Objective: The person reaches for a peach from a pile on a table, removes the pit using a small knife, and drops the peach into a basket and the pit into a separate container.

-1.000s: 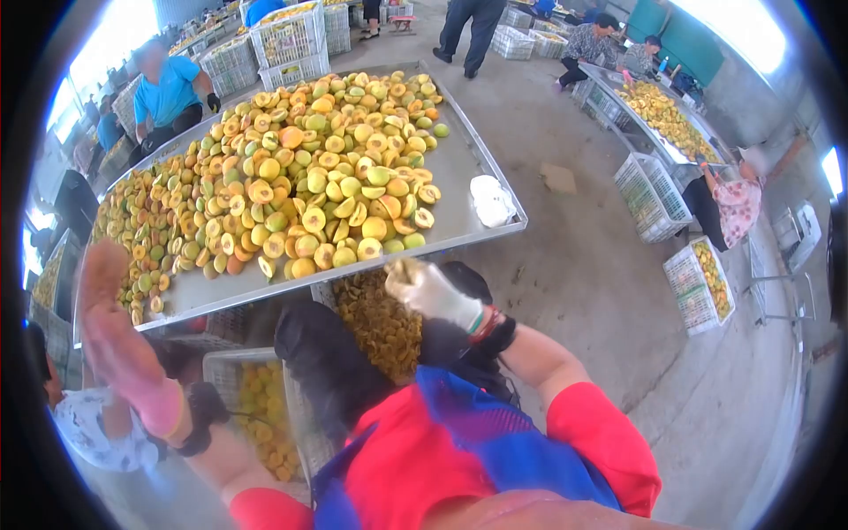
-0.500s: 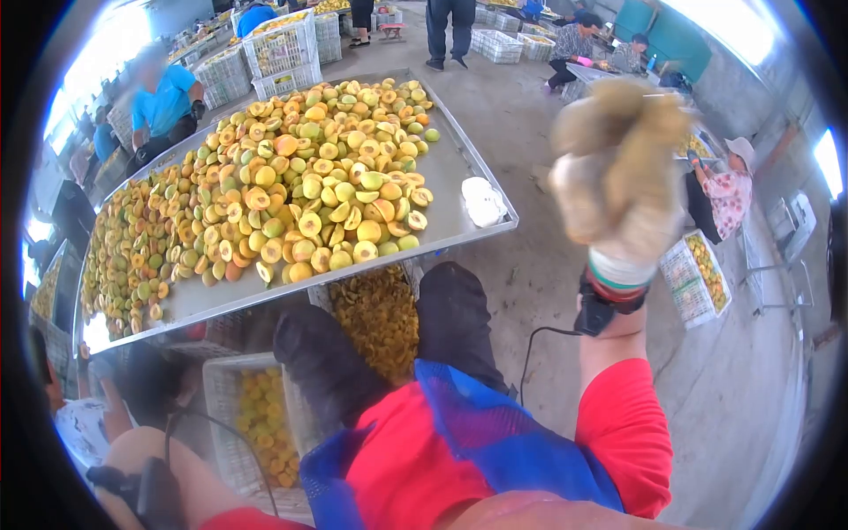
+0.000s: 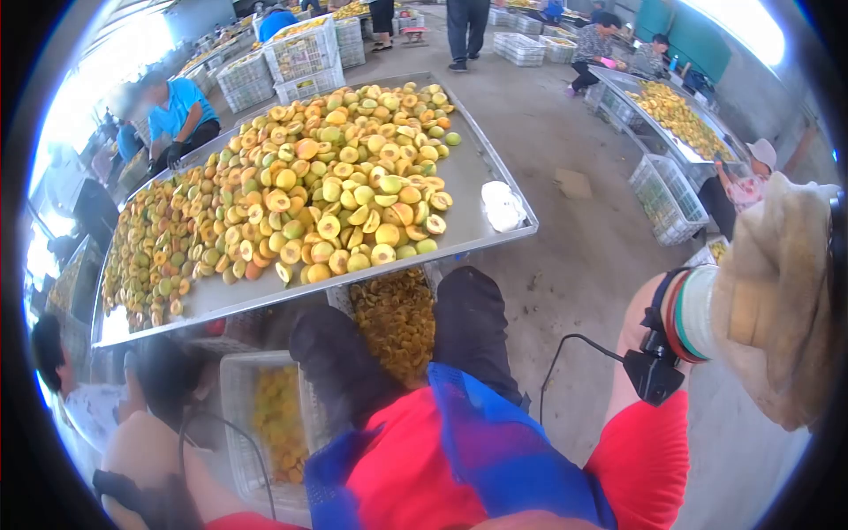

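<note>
My right hand (image 3: pixel 782 300), in a worn beige glove, is raised at the right edge, well away from the fruit; its fingers are partly cut off and bunched, so their grip is unclear. A black device (image 3: pixel 654 371) sits on that wrist with a cable. My left forearm (image 3: pixel 181 468) is bent at the lower left, and the hand itself cannot be seen. Halved yellow-green fruits (image 3: pixel 327 194) lie heaped on a metal table (image 3: pixel 464 234) before me. A crumpled white item (image 3: pixel 503 206) rests at its right corner.
Between my legs is a crate of dark fruit pieces (image 3: pixel 393 322). Another crate (image 3: pixel 234 415) of yellow fruit stands to the left. A person in blue (image 3: pixel 181 110) sits beyond the table. White crates (image 3: pixel 667 199) and a second fruit table (image 3: pixel 676 115) stand at the right.
My right hand has moved right and down, toward the edge of the view. The table and fruit appear slightly further right, and more of the second table shows.
</note>
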Action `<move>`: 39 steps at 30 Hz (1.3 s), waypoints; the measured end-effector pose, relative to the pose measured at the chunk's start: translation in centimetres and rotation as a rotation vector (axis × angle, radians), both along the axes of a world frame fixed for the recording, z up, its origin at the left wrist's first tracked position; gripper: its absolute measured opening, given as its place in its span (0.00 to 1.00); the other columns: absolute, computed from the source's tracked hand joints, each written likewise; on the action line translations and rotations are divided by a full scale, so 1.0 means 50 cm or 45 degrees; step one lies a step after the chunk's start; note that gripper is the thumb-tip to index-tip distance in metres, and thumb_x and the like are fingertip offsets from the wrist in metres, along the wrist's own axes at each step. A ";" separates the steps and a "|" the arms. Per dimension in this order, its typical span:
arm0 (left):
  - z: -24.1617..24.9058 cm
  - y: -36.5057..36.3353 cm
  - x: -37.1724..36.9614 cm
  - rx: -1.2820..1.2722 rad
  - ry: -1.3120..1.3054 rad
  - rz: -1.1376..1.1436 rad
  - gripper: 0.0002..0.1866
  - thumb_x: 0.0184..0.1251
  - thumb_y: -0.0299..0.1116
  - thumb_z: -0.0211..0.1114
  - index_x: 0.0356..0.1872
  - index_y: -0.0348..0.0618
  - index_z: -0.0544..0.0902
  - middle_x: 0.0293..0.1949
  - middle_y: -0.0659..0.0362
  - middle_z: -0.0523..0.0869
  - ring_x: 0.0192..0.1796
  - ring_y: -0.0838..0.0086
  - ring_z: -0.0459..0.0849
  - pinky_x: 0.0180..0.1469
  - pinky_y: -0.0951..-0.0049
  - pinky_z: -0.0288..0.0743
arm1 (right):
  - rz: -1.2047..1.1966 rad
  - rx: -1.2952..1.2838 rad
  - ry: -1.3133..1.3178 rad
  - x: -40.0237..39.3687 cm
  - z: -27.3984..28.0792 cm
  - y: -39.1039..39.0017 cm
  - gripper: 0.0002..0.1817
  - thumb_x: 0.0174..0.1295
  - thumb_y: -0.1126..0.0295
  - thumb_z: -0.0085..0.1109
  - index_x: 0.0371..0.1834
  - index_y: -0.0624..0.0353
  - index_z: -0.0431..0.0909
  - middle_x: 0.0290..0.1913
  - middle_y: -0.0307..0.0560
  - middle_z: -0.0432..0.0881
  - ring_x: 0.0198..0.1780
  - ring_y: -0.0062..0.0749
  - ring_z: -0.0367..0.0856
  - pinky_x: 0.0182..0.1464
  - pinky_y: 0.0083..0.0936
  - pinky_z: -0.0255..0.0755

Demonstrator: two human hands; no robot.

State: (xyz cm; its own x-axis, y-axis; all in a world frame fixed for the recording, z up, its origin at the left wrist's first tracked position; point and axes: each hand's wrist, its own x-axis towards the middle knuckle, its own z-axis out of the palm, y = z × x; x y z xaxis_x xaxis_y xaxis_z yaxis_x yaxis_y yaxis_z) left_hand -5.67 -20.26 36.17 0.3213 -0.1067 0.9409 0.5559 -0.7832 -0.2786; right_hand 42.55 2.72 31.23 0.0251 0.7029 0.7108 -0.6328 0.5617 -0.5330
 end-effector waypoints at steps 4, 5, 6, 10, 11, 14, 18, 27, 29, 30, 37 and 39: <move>-0.001 -0.009 0.011 0.014 -0.028 -0.006 0.27 0.77 0.42 0.54 0.67 0.33 0.73 0.64 0.46 0.79 0.68 0.60 0.76 0.74 0.60 0.64 | -0.094 0.016 -0.068 0.023 0.005 0.005 0.14 0.74 0.59 0.49 0.47 0.60 0.74 0.32 0.44 0.78 0.19 0.19 0.69 0.20 0.21 0.66; -0.001 -0.013 0.012 0.023 -0.031 -0.008 0.27 0.77 0.43 0.54 0.67 0.33 0.73 0.64 0.47 0.79 0.68 0.60 0.76 0.74 0.60 0.63 | -0.117 0.036 -0.096 0.025 0.012 -0.001 0.14 0.74 0.60 0.49 0.46 0.59 0.74 0.32 0.44 0.78 0.20 0.19 0.69 0.20 0.21 0.66; -0.002 -0.017 0.012 0.033 -0.038 -0.012 0.26 0.77 0.43 0.54 0.67 0.33 0.73 0.64 0.47 0.79 0.68 0.61 0.76 0.74 0.59 0.63 | -0.139 0.066 -0.134 0.027 0.021 -0.010 0.13 0.74 0.60 0.49 0.46 0.59 0.74 0.32 0.43 0.78 0.20 0.19 0.69 0.21 0.21 0.66; -0.004 -0.038 0.013 0.058 -0.062 -0.003 0.26 0.77 0.43 0.55 0.67 0.34 0.73 0.64 0.47 0.79 0.69 0.61 0.76 0.75 0.59 0.63 | -0.208 0.286 -0.366 0.011 0.064 -0.072 0.12 0.73 0.61 0.49 0.45 0.59 0.73 0.31 0.42 0.77 0.21 0.19 0.69 0.22 0.22 0.66; -0.006 -0.044 0.014 0.065 -0.067 0.006 0.26 0.77 0.43 0.55 0.67 0.34 0.73 0.64 0.47 0.79 0.69 0.61 0.76 0.75 0.59 0.63 | -0.199 0.379 -0.452 -0.002 0.077 -0.093 0.12 0.73 0.61 0.49 0.44 0.58 0.73 0.31 0.42 0.77 0.21 0.19 0.69 0.22 0.22 0.66; -0.005 -0.056 0.018 0.089 -0.077 0.019 0.26 0.77 0.43 0.55 0.67 0.35 0.73 0.64 0.48 0.79 0.69 0.61 0.75 0.75 0.59 0.62 | -0.133 0.658 -0.687 -0.060 0.110 -0.155 0.11 0.73 0.61 0.48 0.43 0.58 0.73 0.31 0.41 0.76 0.22 0.20 0.69 0.23 0.22 0.67; -0.003 -0.063 0.022 0.116 -0.063 0.028 0.26 0.76 0.43 0.56 0.67 0.36 0.73 0.64 0.49 0.79 0.69 0.62 0.75 0.76 0.59 0.61 | 0.062 0.951 -0.938 -0.155 0.126 -0.204 0.10 0.73 0.62 0.48 0.42 0.57 0.72 0.30 0.40 0.75 0.23 0.20 0.69 0.23 0.22 0.67; -0.007 -0.075 0.019 0.203 0.018 0.058 0.26 0.76 0.43 0.56 0.67 0.38 0.73 0.64 0.50 0.79 0.70 0.63 0.74 0.77 0.59 0.60 | 0.321 1.218 -1.082 -0.340 0.066 -0.215 0.08 0.71 0.64 0.48 0.39 0.56 0.71 0.29 0.38 0.73 0.25 0.21 0.70 0.26 0.23 0.68; -0.009 -0.077 0.023 0.210 0.028 0.043 0.26 0.76 0.43 0.57 0.67 0.39 0.73 0.64 0.50 0.79 0.70 0.63 0.74 0.77 0.59 0.60 | 0.326 1.241 -1.066 -0.340 0.068 -0.216 0.07 0.71 0.65 0.48 0.38 0.55 0.71 0.29 0.37 0.73 0.25 0.21 0.70 0.26 0.24 0.68; -0.008 -0.078 0.023 0.218 0.024 0.043 0.26 0.76 0.43 0.57 0.67 0.39 0.73 0.65 0.50 0.79 0.70 0.63 0.74 0.77 0.59 0.59 | 0.320 1.247 -1.055 -0.337 0.072 -0.215 0.07 0.71 0.65 0.48 0.37 0.55 0.70 0.29 0.37 0.72 0.25 0.21 0.70 0.26 0.24 0.68; 0.005 -0.075 0.029 0.227 -0.041 0.005 0.26 0.75 0.44 0.57 0.67 0.41 0.73 0.65 0.52 0.79 0.70 0.64 0.73 0.77 0.59 0.58 | 0.188 1.223 -0.889 -0.259 0.136 -0.250 0.07 0.70 0.66 0.47 0.35 0.54 0.69 0.28 0.35 0.71 0.27 0.21 0.70 0.28 0.25 0.68; 0.010 -0.079 0.036 0.261 -0.052 -0.029 0.25 0.75 0.44 0.58 0.67 0.41 0.73 0.65 0.52 0.79 0.70 0.64 0.73 0.78 0.59 0.58 | 0.138 1.213 -0.808 -0.230 0.154 -0.264 0.06 0.70 0.67 0.47 0.34 0.54 0.69 0.27 0.35 0.70 0.27 0.21 0.70 0.29 0.25 0.68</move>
